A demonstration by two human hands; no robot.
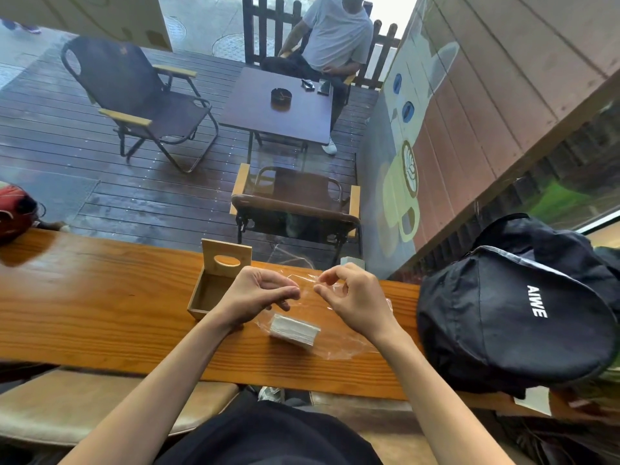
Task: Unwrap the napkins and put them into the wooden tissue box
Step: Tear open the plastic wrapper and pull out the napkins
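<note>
Seen from the head camera, a person sits at a long wooden counter point(100, 307) facing a window onto a wet deck, where a folding chair point(134, 99), a dark square table point(281, 109) with an ashtray point(280, 96), and a seated person in a grey T-shirt point(335, 31) are visible. A black backpack point(513, 310) marked "AIWE" lies on the counter at right, near the right hand point(355, 297); a red bag point(15, 209) sits at the far left edge. The wooden tissue box point(209, 293) stands open just left of the left hand point(255, 293), its lid point(226, 260) with an oval slot propped upright at the far end; the left wrist overlaps the box's near corner. Both hands are raised above the counter, close together, thumb and fingers of each pinching the clear plastic wrapper point(305, 283) stretched between them. The napkins point(294, 330), a compact white stack, lie on the counter below and between the hands, resting on the loose, crinkled tail of the wrapper, which spreads toward the counter's near edge. The stack looks square-edged and tidy.
</note>
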